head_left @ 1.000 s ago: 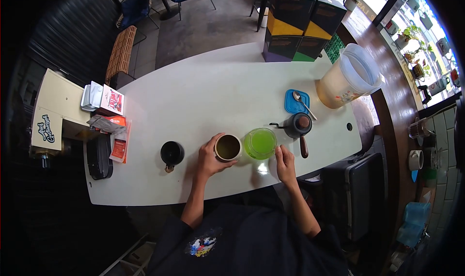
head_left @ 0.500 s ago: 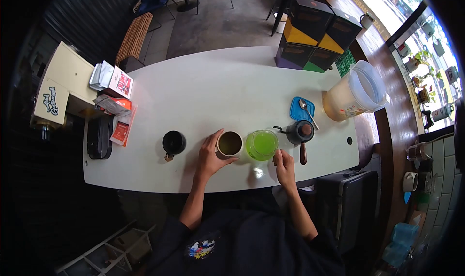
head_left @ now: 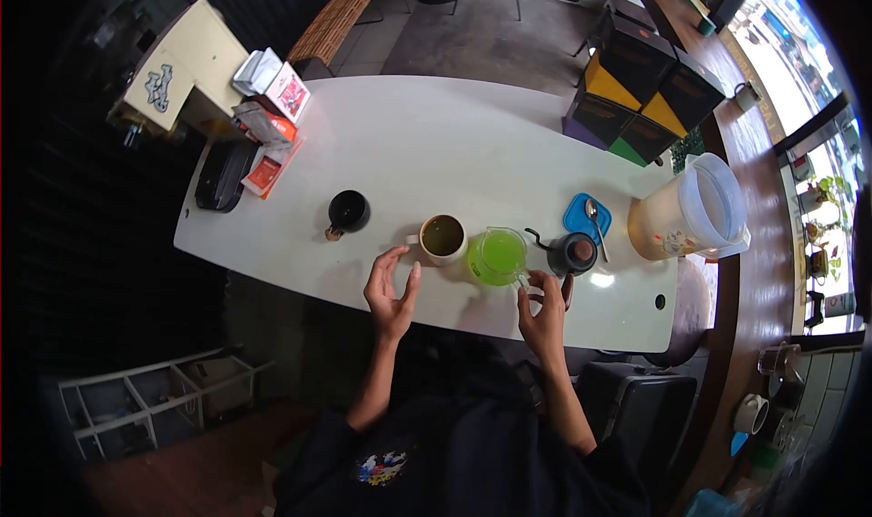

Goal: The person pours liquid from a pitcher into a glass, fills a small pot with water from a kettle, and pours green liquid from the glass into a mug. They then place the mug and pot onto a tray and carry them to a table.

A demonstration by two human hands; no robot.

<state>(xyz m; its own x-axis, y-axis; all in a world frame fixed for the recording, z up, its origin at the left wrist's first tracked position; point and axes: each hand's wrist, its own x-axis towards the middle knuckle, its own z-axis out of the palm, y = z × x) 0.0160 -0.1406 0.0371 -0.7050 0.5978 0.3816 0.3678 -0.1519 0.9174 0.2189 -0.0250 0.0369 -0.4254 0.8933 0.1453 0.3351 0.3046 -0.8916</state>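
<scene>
My left hand is open, thumb and fingers spread, just below a white mug holding a dark greenish liquid. The mug's handle points left towards my fingertips. Beside it on the right stands a glass jug of bright green liquid. My right hand is at the jug's handle, its thumb and fingers parted and loosened around it; contact is hard to make out. Close behind that hand sits a dark gooseneck kettle with a brown lid knob. A black cup stands further left.
A blue square lid with a spoon lies behind the kettle. To the right is a large plastic bucket. Black boxes are stacked at the back right. Packets and a black case are on the left.
My left hand has let go of the mug and drawn back from it. My right hand's grip on the jug handle has loosened. The whole view has turned and shifted.
</scene>
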